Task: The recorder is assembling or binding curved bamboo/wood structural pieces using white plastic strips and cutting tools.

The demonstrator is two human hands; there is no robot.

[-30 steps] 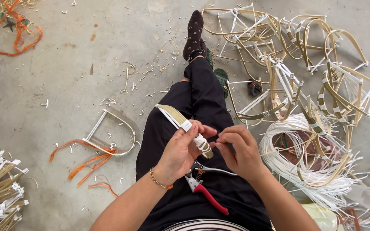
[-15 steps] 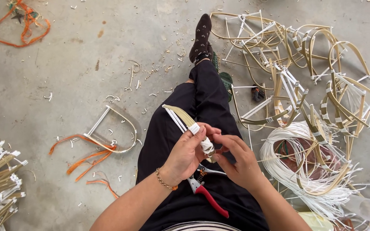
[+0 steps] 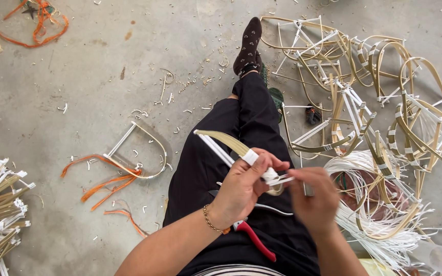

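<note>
I'm pinching the bamboo frame (image 3: 231,145) in my left hand (image 3: 244,186), right hand (image 3: 315,197) fingers clamping the white strip (image 3: 281,179); keeping wraps taut, I'd judge.

No packages, labels, signs — none.

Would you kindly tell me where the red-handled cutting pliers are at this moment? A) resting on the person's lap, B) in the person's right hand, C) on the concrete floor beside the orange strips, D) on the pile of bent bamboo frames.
A: the red-handled cutting pliers rest on the black trousers of the lap, below the left hand and right hand, which are both busy on the bamboo piece wrapped with white strip.
</note>
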